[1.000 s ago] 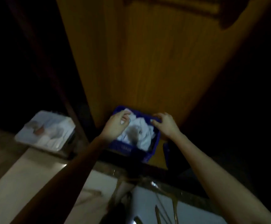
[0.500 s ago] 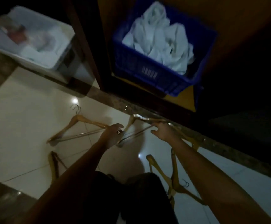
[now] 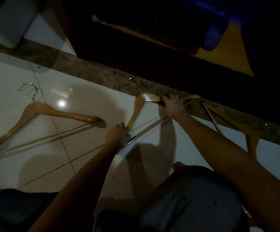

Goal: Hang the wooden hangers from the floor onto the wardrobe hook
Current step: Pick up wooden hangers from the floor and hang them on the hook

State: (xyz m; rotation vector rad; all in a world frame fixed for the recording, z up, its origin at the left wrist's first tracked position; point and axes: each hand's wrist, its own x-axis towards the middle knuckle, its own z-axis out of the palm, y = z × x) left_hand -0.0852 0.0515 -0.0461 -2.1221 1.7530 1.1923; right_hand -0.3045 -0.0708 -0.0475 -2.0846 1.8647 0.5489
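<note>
both hands are apart, each curled on the same wooden hanger [image 3: 136, 108], which lies on the pale tiled floor [image 3: 19, 72] near the middle of the view. the left hand [image 3: 117, 135] grips its lower end toward 7 o'clock, and the right hand [image 3: 173, 107] grips its other shoulder toward 2 o'clock, against the stone threshold [image 3: 85, 71]. a second hanger [image 3: 44, 111] lies flat at 9 o'clock, well apart from the hands, a third hanger [image 3: 252, 143] lies at 3 o'clock partly behind the right forearm, and a blue crate [image 3: 214, 36] sits at 1 o'clock.

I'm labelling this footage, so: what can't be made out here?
Head view:
- Right hanger: partly behind the right forearm; hook not visible.
- Middle hanger: its right arm hidden under the right hand.
- Left hanger: end cut off by the left edge.
- Blue crate: cut by the top edge.
- Wardrobe hook: outside the frame.
</note>
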